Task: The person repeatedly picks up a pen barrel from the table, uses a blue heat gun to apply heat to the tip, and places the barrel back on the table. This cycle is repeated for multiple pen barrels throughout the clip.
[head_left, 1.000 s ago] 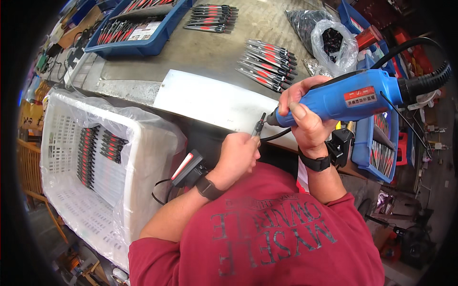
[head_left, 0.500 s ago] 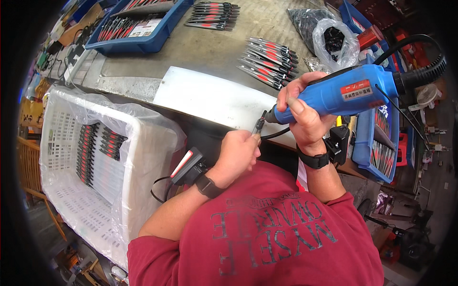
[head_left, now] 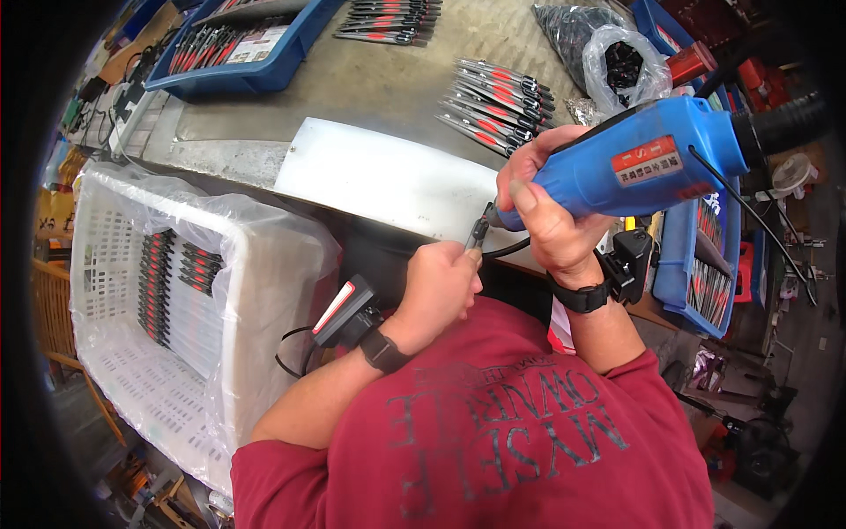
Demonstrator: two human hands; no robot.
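A: What do we have in our right hand (head_left: 551,220)?

B: A blue power tool (head_left: 648,163), its fingers wrapped tight round the body. The tool's nose points down at the small dark part (head_left: 478,234) our left hand (head_left: 441,286) holds up.

A: And the left fingers?

B: Pressed together, pinching that part at its lower end. We cannot tell exactly what the part is; it is thin and dark, and touches the tool's tip.

A: Where is all this, taking the white sheet (head_left: 388,181) as our mark?

B: The part sits just at the sheet's near edge, right of its middle. Beyond the sheet on the tabletop (head_left: 388,79) lie rows of red-and-black pliers (head_left: 493,97). Left of the sheet stands a white plastic crate (head_left: 167,291) lined with clear film, more pliers stacked inside. Far beyond, to the left, is a blue tray (head_left: 238,53).
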